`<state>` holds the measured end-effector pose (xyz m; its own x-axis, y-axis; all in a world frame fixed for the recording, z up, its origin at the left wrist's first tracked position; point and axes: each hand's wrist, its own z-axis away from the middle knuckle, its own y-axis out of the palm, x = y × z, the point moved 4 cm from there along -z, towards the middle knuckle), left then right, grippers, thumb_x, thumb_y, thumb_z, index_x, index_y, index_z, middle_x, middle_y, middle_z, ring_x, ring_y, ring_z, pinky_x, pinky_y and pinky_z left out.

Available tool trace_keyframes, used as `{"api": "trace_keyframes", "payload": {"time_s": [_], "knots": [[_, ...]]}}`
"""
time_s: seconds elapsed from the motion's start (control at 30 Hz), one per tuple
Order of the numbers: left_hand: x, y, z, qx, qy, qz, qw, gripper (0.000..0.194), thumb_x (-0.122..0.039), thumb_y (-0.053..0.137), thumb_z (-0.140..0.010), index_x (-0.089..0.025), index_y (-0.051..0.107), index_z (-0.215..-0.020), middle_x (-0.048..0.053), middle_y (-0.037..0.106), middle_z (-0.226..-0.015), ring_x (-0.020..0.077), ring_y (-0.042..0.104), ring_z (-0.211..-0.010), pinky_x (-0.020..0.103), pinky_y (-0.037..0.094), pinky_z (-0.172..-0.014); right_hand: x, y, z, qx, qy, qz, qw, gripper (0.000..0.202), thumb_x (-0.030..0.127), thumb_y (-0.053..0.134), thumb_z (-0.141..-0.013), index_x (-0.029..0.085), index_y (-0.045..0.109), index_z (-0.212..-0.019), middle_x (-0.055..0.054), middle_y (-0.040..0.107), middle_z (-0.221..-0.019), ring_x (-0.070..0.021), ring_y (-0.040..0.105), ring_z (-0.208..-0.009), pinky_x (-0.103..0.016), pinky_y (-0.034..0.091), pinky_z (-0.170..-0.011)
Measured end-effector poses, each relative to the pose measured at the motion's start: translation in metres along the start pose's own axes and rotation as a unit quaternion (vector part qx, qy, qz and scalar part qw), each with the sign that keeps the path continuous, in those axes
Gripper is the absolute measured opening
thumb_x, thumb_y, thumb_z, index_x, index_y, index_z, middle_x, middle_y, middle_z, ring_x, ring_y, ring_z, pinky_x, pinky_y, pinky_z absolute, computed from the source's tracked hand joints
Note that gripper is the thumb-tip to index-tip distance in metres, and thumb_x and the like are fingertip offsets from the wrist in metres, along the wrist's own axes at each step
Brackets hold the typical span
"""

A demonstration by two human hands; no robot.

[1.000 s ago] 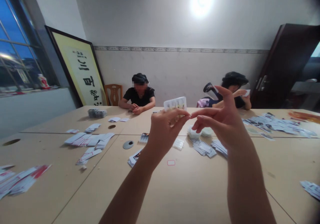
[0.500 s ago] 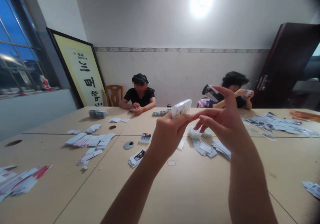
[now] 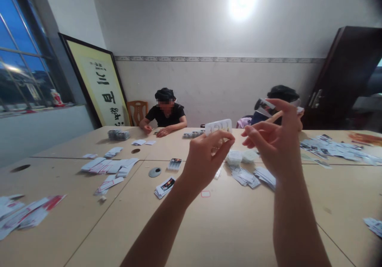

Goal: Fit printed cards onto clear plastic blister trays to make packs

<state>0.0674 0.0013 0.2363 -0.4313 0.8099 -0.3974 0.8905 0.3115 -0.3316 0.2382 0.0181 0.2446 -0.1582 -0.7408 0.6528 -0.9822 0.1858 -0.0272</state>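
Observation:
My left hand (image 3: 205, 155) pinches a small whitish plastic tray (image 3: 219, 126) with shaped hollows, held up above the table. To the right of it, my right hand (image 3: 276, 139) is raised, with a small printed card (image 3: 264, 107) at the tip of its bent index finger. The thumb and other fingers of that hand are curled a little apart from the tray. Below my hands lie stacks of white cards (image 3: 244, 177) and clear plastic pieces (image 3: 234, 157).
The wide table (image 3: 232, 227) bears paper piles (image 3: 109, 166) at left, a card stack (image 3: 165, 187), a packed tray (image 3: 174, 164), a grey grommet (image 3: 154, 172) and a large card heap (image 3: 331, 149) at right. Across it sit a person (image 3: 165, 114) and another person (image 3: 280, 96).
My right hand has moved right, away from the tray, with the card still at its index finger. The tray has turned to show its broad face. The person across at left has spread their hands apart.

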Motion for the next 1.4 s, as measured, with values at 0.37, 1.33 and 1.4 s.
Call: {"api": "trace_keyframes", "payload": {"time_s": [0.37, 1.33, 1.4], "knots": [[-0.007, 0.007, 0.002, 0.096, 0.000, 0.085, 0.992, 0.016, -0.027, 0.061, -0.097, -0.019, 0.074, -0.098, 0.002, 0.076, -0.081, 0.0098, 0.055, -0.059, 0.024, 0.045, -0.058, -0.015, 0.016, -0.004, 0.085, 0.032, -0.142, 0.986, 0.059, 0.036, 0.075, -0.086, 0.037, 0.039, -0.133, 0.004, 0.065, -0.082, -0.0158, 0.067, -0.061, -0.033, 0.061, -0.057], [0.044, -0.107, -0.010, -0.159, -0.107, 0.116, 0.975, 0.029, -0.048, 0.070, -0.087, -0.021, 0.062, -0.077, -0.001, 0.070, -0.068, 0.0137, 0.070, -0.050, 0.020, 0.055, -0.045, -0.020, -0.002, -0.013, -0.090, -0.028, -0.159, 0.983, 0.062, 0.020, 0.082, -0.070, 0.031, 0.045, -0.117, 0.010, 0.066, -0.067, -0.0150, 0.066, -0.063, -0.032, 0.055, -0.069], [0.049, -0.123, -0.008, -0.206, -0.101, 0.090, 0.969, 0.028, -0.044, 0.077, -0.082, -0.021, 0.066, -0.073, -0.001, 0.069, -0.067, 0.0127, 0.068, -0.048, 0.021, 0.057, -0.046, -0.020, 0.000, -0.012, -0.083, -0.034, -0.161, 0.983, 0.061, 0.020, 0.082, -0.070, 0.031, 0.045, -0.118, 0.010, 0.064, -0.067, -0.0150, 0.066, -0.061, -0.033, 0.056, -0.068]]}}
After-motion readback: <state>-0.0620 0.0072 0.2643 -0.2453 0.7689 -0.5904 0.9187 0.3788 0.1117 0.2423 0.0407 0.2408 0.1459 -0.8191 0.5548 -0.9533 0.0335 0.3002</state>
